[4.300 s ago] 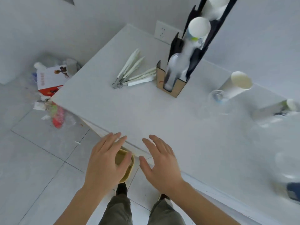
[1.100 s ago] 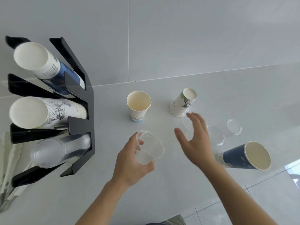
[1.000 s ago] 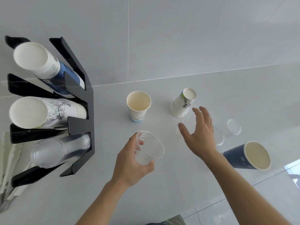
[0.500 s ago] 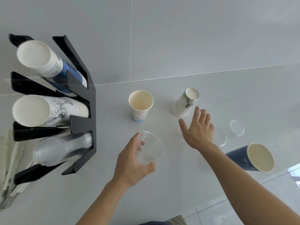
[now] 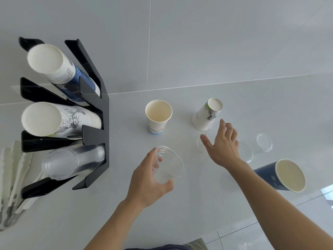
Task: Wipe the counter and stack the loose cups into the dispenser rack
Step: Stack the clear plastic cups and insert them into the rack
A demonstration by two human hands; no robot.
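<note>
Clear plastic cups (image 5: 245, 153) blur beneath our spread right hand (image 5: 222, 145) (edges barely visible); our left hand (image 5: 149, 179) grips another clear cup (image 5: 168, 165).

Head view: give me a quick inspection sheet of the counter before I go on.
Surface: counter pale, no spills seen.
Job's things: dispenser rack holds three stacks; white cup upright, printed cup upside down, blue cup on its side, clear cups beside right hand.
Clutter: wrapped utensils left of rack.
Grips: left hand holds clear cup; right hand open.
Cables: nothing seen.
Surroundings: tiled wall.
</note>
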